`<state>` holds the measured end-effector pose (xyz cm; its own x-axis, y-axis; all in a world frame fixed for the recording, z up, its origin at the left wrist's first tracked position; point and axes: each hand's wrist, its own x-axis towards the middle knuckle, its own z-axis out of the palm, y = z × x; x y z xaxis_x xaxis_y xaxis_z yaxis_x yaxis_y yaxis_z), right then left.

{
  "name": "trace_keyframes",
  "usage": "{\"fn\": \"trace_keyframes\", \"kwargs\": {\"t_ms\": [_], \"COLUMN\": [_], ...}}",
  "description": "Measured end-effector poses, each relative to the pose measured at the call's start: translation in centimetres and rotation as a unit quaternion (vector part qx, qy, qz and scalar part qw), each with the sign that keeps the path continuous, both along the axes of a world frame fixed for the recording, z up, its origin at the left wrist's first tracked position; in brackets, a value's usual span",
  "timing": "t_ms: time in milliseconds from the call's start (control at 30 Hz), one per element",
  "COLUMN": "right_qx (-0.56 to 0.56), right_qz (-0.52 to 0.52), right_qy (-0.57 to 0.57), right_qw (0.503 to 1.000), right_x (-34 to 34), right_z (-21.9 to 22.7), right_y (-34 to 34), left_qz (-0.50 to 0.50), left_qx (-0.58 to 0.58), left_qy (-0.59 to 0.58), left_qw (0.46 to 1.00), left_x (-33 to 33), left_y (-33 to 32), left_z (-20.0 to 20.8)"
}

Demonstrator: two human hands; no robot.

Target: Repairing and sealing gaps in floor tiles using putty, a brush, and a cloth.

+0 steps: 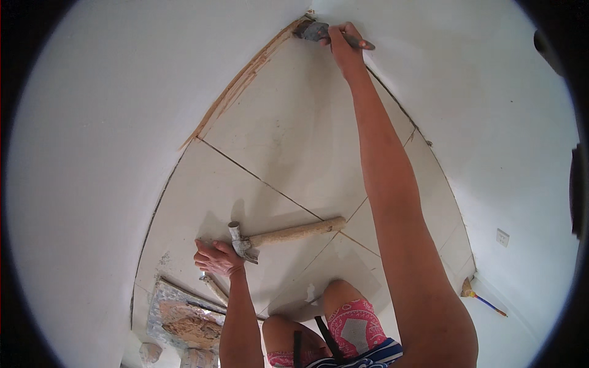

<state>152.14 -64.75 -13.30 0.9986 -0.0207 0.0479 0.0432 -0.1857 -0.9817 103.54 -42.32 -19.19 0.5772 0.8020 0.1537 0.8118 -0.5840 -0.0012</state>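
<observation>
Nearest me I count two knees (pixel 356 319) in pink patterned coverings, then one mottled board (pixel 161 306) bearing brown paste (pixel 195 324). One second tool handle (pixel 216 291) lies partly behind the left forearm. The left hand (pixel 218 257) is palm-down, its fingers loosely extended, gripping nothing; one claw hammer (pixel 294 233) lies on the tiles right beside it, though I can't tell whether they touch. Off right I see one small blue-handled brush (pixel 488 303). Farthest, in the corner, my right hand (pixel 345 42) has its fingers closed round one grey brush-like tool (pixel 315 31), near one brown strip (pixel 236 80) along the wall.
</observation>
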Motion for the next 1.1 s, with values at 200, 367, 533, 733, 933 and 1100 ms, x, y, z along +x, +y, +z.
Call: {"fn": "trace_keyframes", "kwargs": {"t_ms": [200,367,533,733,933,1100], "right_qx": [-0.012,-0.028,-0.081,-0.177,-0.132,-0.117], "right_qz": [-0.074,0.033,-0.011,-0.08,-0.062,0.03], "right_qy": [-0.007,0.014,0.034,-0.235,-0.111,-0.133], "right_qw": [0.997,0.999,0.996,0.952,0.983,0.984], "right_x": [0.3,0.7,4.1,2.8,-5.1,-9.5], "right_z": [0.1,-0.9,0.1,-0.4,-0.7,-2.2], "right_y": [3.4,2.0,1.6,3.0,7.5,8.0], "left_qz": [0.001,0.014,0.016,-0.002,-0.002,-0.006], "left_qx": [0.0,-0.008,-0.016,0.011,0.014,0.013], "left_qy": [0.026,0.015,0.018,-0.001,0.005,-0.003], "left_qw": [1.0,1.0,1.0,1.0,1.0,1.0], "left_x": [-0.1,-0.1,0.1,0.7,0.1,0.1], "left_y": [0.2,0.3,0.1,-0.3,0.3,0.1], "left_z": [0.3,0.1,-0.1,0.3,0.6,0.2]}}
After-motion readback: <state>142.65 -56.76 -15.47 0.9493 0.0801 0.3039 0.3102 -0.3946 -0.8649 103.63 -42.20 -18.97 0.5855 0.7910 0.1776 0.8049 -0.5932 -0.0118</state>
